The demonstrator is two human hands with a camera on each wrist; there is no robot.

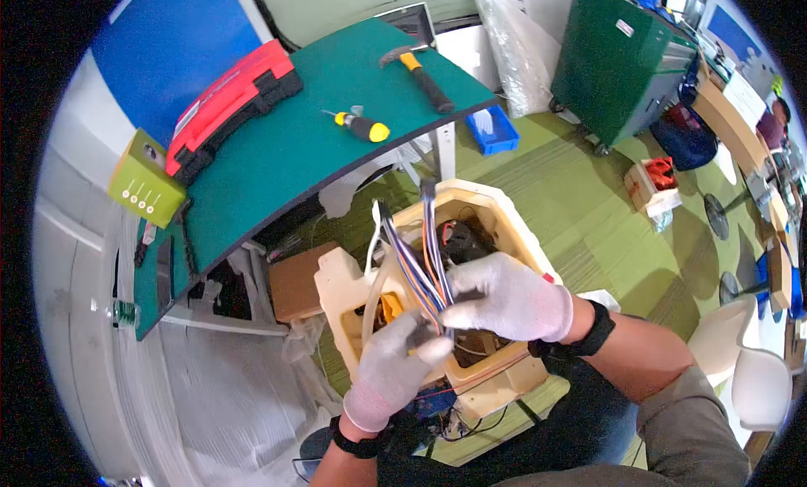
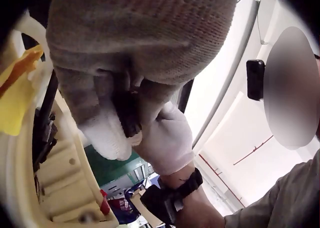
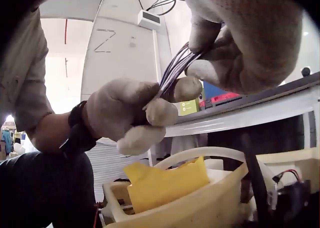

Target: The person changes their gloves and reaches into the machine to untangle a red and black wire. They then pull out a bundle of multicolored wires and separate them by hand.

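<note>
Both hands wear pale knit gloves and meet over an off-white plastic housing (image 1: pixel 514 226). Between them runs a bundle of thin wires (image 3: pixel 175 70), blue, white and orange in the head view, its dark ends standing up above the housing. My left hand (image 1: pixel 391 369) pinches the lower part of the bundle between thumb and fingers. Just above it, my right hand (image 1: pixel 513 302) grips the same wires. In the left wrist view, gloved fingers mostly hide the bundle. A yellow piece (image 3: pixel 167 183) and dark parts sit inside the housing.
On the green-topped table (image 1: pixel 252 184) lie a hammer (image 1: pixel 424 82), a yellow-and-black screwdriver (image 1: pixel 363 127), a red tool case (image 1: pixel 227 100) and a green box (image 1: pixel 145 180). A blue bin (image 1: pixel 494 132) stands on the floor beyond, near a green cabinet (image 1: pixel 618 66). White chairs (image 1: pixel 761 386) are at right.
</note>
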